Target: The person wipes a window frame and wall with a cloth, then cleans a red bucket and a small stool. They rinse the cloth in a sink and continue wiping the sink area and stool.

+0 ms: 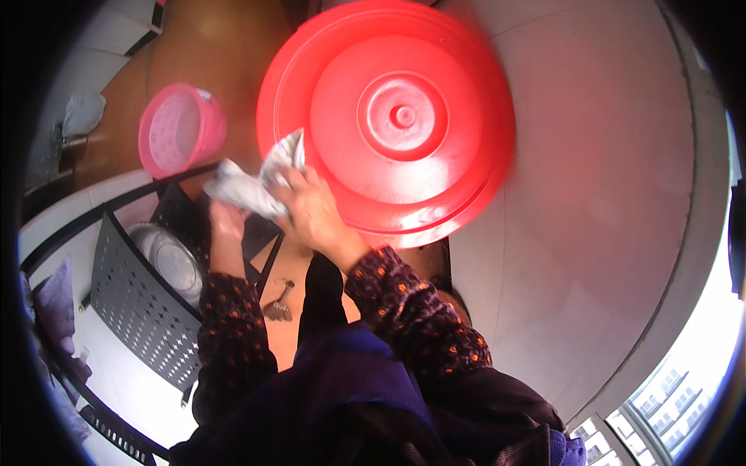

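A crumpled pale cloth (247, 189), blurred in places, is held between my two hands. My left hand (228, 220) grips its lower left part from below. My right hand (309, 207) lies over its right part with bent fingers, close to the lower left rim of a large round red plastic lid (402, 175). The lid has a raised rim and a small round knob at its centre. Whether the cloth touches the lid cannot be told.
Left of the lid is a pink plastic bucket (175, 131). A black perforated metal rack (145, 303) at the lower left holds a metal basin (172, 259). A small brush-like thing (280, 306) is near the floor. A pale wall (594, 175) rises on the right.
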`<state>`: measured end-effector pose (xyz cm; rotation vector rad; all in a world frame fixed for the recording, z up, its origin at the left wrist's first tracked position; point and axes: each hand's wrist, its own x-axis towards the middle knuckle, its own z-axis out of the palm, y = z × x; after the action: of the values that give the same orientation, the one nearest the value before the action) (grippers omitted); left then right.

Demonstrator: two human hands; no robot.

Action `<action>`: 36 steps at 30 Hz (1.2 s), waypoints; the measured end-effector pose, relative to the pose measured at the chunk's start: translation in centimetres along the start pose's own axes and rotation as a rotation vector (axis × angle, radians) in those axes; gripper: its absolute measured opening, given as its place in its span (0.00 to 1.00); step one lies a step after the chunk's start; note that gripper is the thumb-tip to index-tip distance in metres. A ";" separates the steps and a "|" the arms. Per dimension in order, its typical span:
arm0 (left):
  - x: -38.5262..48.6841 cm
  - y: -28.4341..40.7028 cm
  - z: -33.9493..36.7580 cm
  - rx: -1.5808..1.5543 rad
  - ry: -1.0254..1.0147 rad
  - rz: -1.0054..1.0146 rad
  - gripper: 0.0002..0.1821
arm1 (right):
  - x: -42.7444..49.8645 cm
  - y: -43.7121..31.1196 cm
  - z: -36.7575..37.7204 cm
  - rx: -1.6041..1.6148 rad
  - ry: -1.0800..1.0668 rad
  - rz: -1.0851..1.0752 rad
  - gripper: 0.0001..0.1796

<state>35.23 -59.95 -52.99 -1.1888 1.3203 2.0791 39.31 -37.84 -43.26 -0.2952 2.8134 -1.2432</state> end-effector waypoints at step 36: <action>-61.0 -24.1 -21.8 0.541 0.490 0.218 0.31 | -7.4 -21.8 -14.2 -0.043 -0.764 -0.398 0.18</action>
<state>95.78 -61.47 -19.61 -1.3823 2.1460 1.4310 48.19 -40.38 -17.85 -1.1042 2.1634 -0.8475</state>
